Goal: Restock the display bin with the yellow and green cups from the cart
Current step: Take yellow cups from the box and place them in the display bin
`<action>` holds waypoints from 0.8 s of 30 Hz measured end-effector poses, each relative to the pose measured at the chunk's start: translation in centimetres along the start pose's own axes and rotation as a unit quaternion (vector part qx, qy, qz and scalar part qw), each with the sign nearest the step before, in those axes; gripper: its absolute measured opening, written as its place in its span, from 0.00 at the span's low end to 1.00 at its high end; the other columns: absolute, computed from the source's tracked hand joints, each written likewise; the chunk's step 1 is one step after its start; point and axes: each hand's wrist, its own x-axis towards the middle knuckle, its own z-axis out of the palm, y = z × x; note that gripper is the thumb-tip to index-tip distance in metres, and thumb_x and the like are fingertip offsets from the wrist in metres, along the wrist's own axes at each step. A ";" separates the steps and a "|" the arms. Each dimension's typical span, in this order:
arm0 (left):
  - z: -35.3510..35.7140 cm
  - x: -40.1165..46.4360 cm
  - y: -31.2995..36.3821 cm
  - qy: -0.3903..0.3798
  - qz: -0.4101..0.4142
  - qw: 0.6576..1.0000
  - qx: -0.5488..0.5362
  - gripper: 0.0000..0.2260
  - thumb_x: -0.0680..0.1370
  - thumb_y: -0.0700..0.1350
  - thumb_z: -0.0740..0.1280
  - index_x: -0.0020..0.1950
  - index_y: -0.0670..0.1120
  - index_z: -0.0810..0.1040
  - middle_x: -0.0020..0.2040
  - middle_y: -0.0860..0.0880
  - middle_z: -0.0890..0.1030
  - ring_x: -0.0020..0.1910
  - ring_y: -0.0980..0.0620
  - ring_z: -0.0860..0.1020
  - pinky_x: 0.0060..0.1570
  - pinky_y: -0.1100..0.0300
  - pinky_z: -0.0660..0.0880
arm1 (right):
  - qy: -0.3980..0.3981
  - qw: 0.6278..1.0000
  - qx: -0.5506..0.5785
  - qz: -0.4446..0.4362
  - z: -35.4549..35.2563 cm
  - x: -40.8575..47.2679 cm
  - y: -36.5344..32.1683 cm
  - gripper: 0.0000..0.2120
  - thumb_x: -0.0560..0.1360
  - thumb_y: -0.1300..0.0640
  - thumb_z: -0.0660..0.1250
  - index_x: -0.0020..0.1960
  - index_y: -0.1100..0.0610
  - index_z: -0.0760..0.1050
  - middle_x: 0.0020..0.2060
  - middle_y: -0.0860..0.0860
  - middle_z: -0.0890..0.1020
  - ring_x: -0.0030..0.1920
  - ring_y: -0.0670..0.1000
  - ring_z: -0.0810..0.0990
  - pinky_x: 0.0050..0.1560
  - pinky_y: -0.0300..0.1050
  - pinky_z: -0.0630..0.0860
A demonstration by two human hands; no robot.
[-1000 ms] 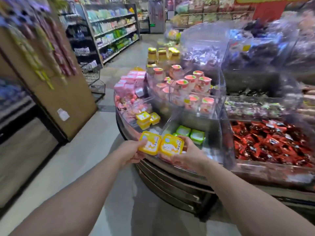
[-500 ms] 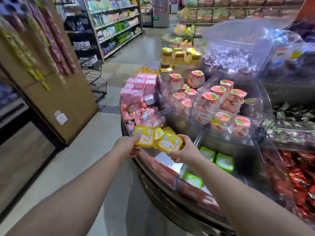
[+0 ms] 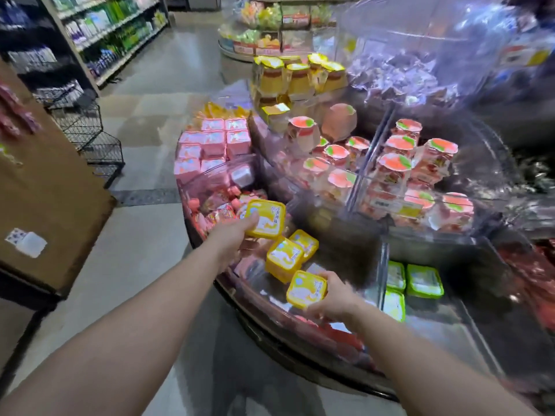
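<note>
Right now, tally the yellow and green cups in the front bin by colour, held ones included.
Yellow cups: 4, one in the left hand at, one in the right hand at, two lying in the bin at and.
Green cups: 3, at.
Total: 7

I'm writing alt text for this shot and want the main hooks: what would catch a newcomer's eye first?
Two bare arms reach in from below: the left hand lifts a yellow cup, and the right hand holds another yellow cup low in the display bin. Two more yellow cups lie between them, green cups to the right, and peach-lidded cups crowd the tier behind.
</note>
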 end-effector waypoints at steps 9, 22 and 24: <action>-1.5 4.2 1.3 -0.145 -0.004 0.989 0.040 0.09 0.77 0.50 0.67 0.44 0.45 0.79 0.38 0.48 0.82 0.30 0.51 0.76 0.35 0.61 0.73 | -0.015 0.992 -0.031 0.123 2.5 3.3 2.1 0.42 0.59 0.65 0.74 0.69 0.48 0.65 0.49 0.66 0.83 0.37 0.55 0.78 0.42 0.54 0.77; -2.1 6.8 1.0 -0.181 -0.008 0.982 0.056 0.13 0.76 0.53 0.69 0.51 0.44 0.79 0.43 0.46 0.84 0.33 0.50 0.79 0.39 0.55 0.79 | 0.048 0.978 0.088 0.185 3.9 2.8 -0.7 0.07 0.74 0.70 0.65 0.46 0.59 0.76 0.32 0.56 0.80 0.20 0.46 0.77 0.20 0.33 0.67; -2.2 7.1 1.0 -0.177 -0.011 0.983 0.049 0.12 0.76 0.53 0.68 0.50 0.44 0.79 0.43 0.46 0.84 0.32 0.50 0.78 0.33 0.59 0.76 | 0.042 0.978 0.104 0.177 4.5 3.3 -1.2 0.08 0.75 0.71 0.63 0.50 0.61 0.76 0.31 0.57 0.80 0.21 0.45 0.77 0.20 0.33 0.69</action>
